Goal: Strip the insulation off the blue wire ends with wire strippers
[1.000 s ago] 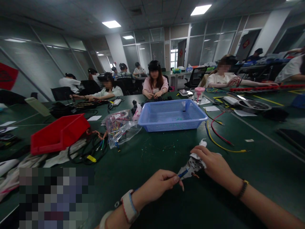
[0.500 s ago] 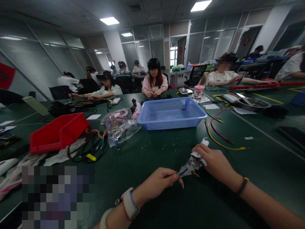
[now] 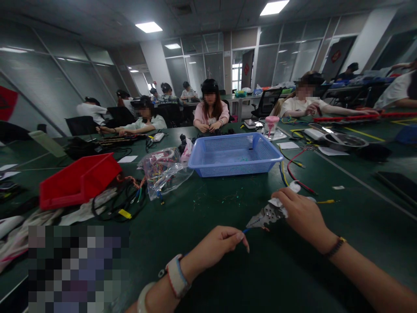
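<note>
Near the front of the green table, my left hand pinches a blue wire between thumb and forefinger. Its short visible end reaches up to the tip of the wire strippers. My right hand is closed around the handles of this tool, which are wrapped in something white. The flat metal jaws point left and down towards my left hand. A small copper-coloured bit shows just under the jaws; I cannot tell what it is attached to.
A blue plastic basket stands ahead. Left of it lie a clear bag of wires, a red bin and black cables. Red and yellow wires lie to the right. Green scraps dot the table. Co-workers sit across.
My right hand and the wire strippers have moved right, away from my left hand. The jaws now meet the blue wire near their tip instead of lying along it. My left hand stays almost in place.
</note>
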`<state>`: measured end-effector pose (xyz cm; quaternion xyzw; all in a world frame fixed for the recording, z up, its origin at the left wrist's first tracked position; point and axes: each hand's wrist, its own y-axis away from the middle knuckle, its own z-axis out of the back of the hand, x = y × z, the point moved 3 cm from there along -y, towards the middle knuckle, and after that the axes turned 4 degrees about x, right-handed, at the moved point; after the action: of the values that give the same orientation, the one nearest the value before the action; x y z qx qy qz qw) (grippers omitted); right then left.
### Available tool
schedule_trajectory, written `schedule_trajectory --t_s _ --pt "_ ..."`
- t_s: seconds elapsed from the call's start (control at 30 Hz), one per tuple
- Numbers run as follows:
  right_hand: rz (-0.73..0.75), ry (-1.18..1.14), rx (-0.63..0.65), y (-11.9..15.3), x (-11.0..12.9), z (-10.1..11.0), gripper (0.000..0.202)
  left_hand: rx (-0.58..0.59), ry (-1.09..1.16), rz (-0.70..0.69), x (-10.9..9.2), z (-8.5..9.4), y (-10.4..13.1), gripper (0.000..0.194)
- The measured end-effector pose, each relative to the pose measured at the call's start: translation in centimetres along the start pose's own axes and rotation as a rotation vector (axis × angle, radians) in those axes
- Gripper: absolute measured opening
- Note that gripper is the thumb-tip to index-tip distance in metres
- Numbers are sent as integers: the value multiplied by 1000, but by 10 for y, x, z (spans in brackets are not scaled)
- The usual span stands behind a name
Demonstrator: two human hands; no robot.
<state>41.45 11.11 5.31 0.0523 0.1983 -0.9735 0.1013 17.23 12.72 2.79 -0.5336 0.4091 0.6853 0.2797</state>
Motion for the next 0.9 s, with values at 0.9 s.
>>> schedule_trajectory --t_s 0.9 --pt "14 -301 149 7 14 -21 57 -10 9 7 2 2 -1 48"
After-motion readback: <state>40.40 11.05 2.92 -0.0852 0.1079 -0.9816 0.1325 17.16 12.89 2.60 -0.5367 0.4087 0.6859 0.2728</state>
